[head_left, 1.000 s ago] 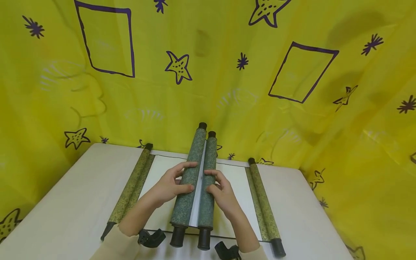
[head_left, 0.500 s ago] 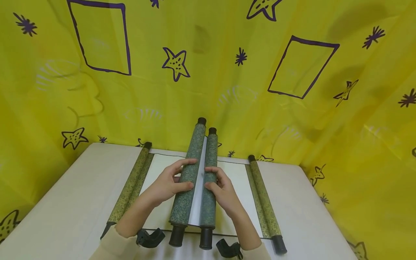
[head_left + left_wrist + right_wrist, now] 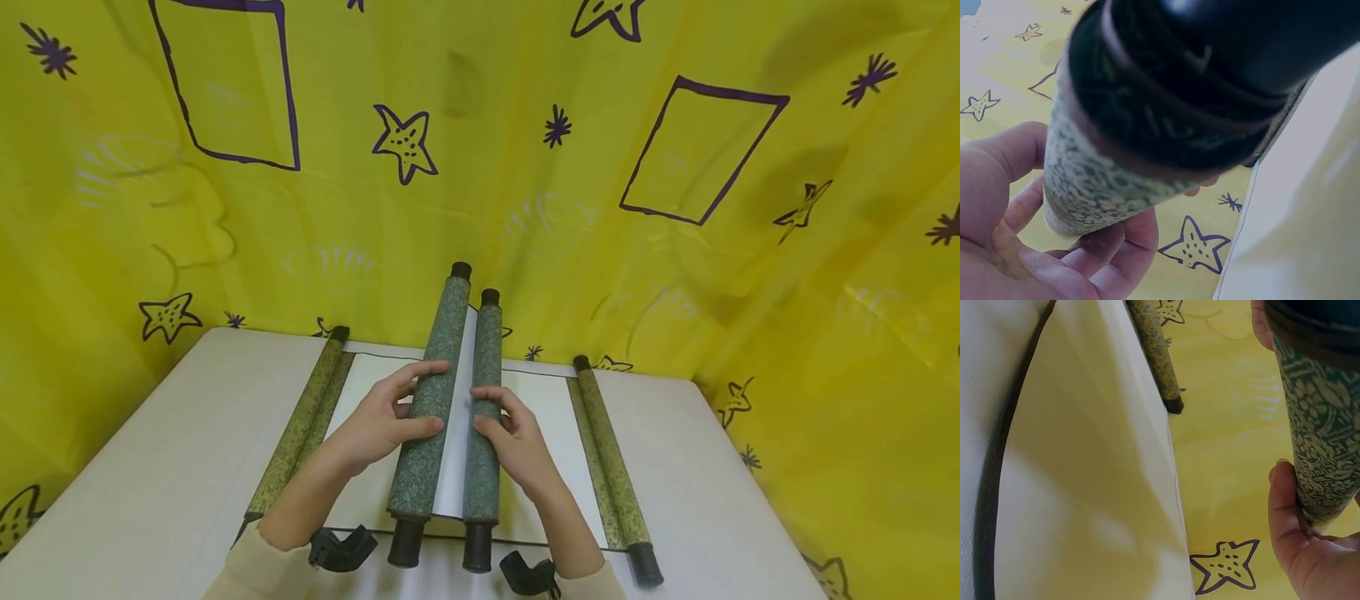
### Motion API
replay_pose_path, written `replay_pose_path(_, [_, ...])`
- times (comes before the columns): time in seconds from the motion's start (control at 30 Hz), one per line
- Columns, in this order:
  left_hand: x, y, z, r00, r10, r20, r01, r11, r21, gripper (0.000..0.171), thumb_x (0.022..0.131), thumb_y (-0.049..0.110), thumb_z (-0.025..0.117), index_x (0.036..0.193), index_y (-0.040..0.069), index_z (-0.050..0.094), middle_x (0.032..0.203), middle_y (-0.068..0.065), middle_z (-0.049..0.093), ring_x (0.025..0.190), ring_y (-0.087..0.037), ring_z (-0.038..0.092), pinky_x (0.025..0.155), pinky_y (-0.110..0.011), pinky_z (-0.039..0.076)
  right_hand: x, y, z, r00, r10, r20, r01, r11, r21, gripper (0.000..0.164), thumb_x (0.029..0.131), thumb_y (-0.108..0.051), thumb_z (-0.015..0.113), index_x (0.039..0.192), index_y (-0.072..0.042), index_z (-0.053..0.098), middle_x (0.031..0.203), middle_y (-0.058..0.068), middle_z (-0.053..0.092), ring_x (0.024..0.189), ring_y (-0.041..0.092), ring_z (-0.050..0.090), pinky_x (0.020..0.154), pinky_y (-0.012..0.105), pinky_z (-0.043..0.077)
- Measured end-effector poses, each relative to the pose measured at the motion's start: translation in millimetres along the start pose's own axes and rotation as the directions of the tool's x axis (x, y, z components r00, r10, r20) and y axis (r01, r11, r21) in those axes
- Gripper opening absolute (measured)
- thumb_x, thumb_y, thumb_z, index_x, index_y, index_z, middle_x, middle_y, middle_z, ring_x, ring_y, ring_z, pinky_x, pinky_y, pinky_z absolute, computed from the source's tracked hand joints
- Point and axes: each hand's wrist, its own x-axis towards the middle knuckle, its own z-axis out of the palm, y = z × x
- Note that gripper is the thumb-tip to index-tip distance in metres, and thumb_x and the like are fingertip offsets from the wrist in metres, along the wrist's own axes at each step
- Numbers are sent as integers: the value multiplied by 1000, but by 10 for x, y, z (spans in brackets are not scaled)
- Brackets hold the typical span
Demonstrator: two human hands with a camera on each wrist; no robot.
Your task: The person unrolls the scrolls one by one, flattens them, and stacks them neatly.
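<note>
A green patterned scroll with dark end knobs is held up in the head view, wound as two rolls with a strip of white paper (image 3: pixel 453 475) between them. My left hand (image 3: pixel 382 421) grips the thicker left roll (image 3: pixel 418 475), its thumb and index finger over the top; the left wrist view shows other fingers curled beneath. My right hand (image 3: pixel 523 442) holds the thinner right roll (image 3: pixel 482 483) between thumb and fingers. Under them, a second scroll with yellow-green rollers lies spread on the table, its pale sheet (image 3: pixel 543 417) partly hidden by my hands and the green rolls.
The second scroll's left roller (image 3: pixel 303 417) and right roller (image 3: pixel 615 458) lie at either side of its sheet. Behind the white table (image 3: pixel 150 450) hangs a yellow curtain (image 3: pixel 480 192) with drawn stars and frames. Black wrist mounts (image 3: pixel 343 550) sit at both cuffs.
The two green rolls have drawn slightly apart, so a wider strip of white paper shows between them. The left roll has shifted a little left. Both hands keep their hold.
</note>
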Motion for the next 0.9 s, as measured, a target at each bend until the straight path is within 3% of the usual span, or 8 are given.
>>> replay_pose_path(0.47, [-24, 45, -26, 1000, 24, -9, -24, 1000, -7, 69, 93, 7, 70, 153, 19, 38, 150, -24, 33, 119, -39, 60, 83, -46, 57, -4, 29, -7, 1000, 3, -19, -4, 998, -60, 34, 99, -16, 63, 133, -18, 60, 149, 4, 46, 113, 27, 59, 82, 36, 53])
replay_pose_path(0.9, [-40, 93, -41, 999, 40, -28, -40, 999, -3, 68, 94, 7, 69, 153, 18, 38, 146, -24, 39, 119, -38, 60, 84, -47, 57, 1, 38, -45, 1000, -8, -28, 6, 997, -79, 38, 97, -14, 66, 133, -19, 60, 150, 3, 46, 124, 31, 55, 83, 36, 52])
